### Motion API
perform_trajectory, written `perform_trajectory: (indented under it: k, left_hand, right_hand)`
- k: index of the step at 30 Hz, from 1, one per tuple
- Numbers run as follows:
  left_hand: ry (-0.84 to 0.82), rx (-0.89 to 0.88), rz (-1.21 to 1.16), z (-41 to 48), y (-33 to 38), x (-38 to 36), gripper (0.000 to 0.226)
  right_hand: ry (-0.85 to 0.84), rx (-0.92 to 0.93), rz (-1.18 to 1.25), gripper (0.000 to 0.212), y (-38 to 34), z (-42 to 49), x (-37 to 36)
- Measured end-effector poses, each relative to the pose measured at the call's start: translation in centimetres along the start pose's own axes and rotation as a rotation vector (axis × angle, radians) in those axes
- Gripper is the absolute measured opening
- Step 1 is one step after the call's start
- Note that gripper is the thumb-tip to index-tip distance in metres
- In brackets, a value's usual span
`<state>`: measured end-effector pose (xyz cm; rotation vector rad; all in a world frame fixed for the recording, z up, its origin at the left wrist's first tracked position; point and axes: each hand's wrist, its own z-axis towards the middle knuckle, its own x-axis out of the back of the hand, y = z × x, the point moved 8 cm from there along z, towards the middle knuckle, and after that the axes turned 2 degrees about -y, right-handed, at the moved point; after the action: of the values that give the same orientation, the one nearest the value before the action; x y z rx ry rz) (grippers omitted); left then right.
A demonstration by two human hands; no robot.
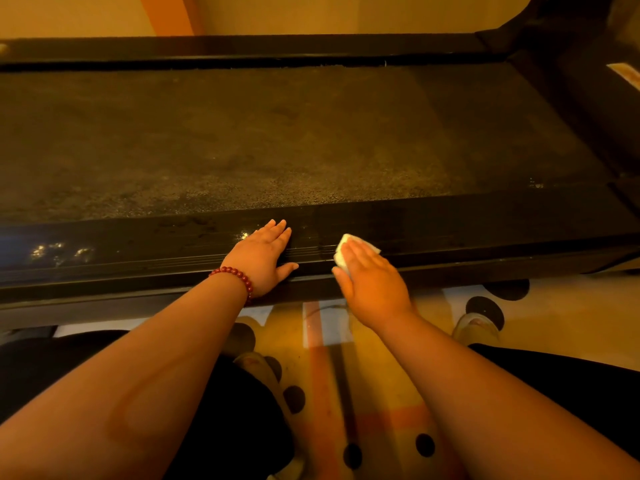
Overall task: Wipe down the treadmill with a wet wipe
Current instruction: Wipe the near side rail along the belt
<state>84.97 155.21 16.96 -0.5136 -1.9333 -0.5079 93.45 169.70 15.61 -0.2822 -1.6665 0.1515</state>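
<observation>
Two hands meet on the treadmill's near rail. The right hand presses a folded wipe flat against the rail, fingers straight. The left hand lies spread beside it, apparently bracing. Rail wiping looks under way; the dusty belt likely comes next, calling for a longer forward reach.

Our left hand: flat, palm down, fingers straight.
Our right hand: flat, palm down, fingers extended.
</observation>
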Motion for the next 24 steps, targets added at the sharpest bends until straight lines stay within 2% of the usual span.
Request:
perform_trajectory:
  k: [3, 5, 7, 9, 11, 14, 16, 18, 21, 22, 24]
  left_hand:
    - [0.003, 0.030, -0.019, -0.2, -0.8, 0.0, 0.074]
    - [0.001, 0.036, -0.028, -0.4, -1.1, 0.0, 0.075]
    - [0.004, 0.036, -0.029, -0.5, -1.3, 0.0, 0.075]
    - [0.001, 0.041, -0.029, -0.6, -1.7, -0.1, 0.075]
    - [-0.010, 0.054, -0.026, -0.8, -2.2, -0.3, 0.075]
    - [-0.011, 0.053, -0.027, -0.9, -2.6, -0.6, 0.074]
    - [-0.009, 0.050, -0.018, -0.8, -2.7, -0.7, 0.073]
    - [-0.016, 0.052, -0.016, -0.7, -2.7, -0.7, 0.073]
    - [-0.026, 0.055, -0.007, -0.7, -2.7, -0.6, 0.073]
    - [-0.034, 0.056, -0.009, -0.7, -2.7, -0.6, 0.073]
    - [-0.043, 0.059, -0.012, -0.7, -2.7, -0.7, 0.073]
  right_hand:
    - [0.048, -0.204, 0.015, 0.058, 1.5, 0.6, 0.2]
    - [0.054, -0.131, 0.047, 0.060, -0.6, 0.9, -0.1]
    - [0.016, 0.081, 0.045, 0.062, -3.8, 0.6, -0.7]
    - [-0.073, 0.202, -0.002, 0.059, -4.7, 0.2, -1.0]
    - [-0.085, 0.157, -0.016, 0.057, -3.1, 0.7, -0.6]
    - [-0.041, -0.082, 0.009, 0.056, 0.0, 1.7, 0.7]
    - [-0.028, -0.151, -0.012, 0.057, -0.3, 2.1, 0.7]
    - [-0.048, -0.086, 0.006, 0.057, -2.4, 2.2, 0.2]
    - [-0.108, 0.110, 0.024, 0.054, -4.6, 1.8, -0.6]
    - [-0.111, 0.123, 0.034, 0.053, -4.1, 1.7, -0.5]
    - [-0.066, 0.030, 0.051, 0.052, -2.0, 1.9, 0.1]
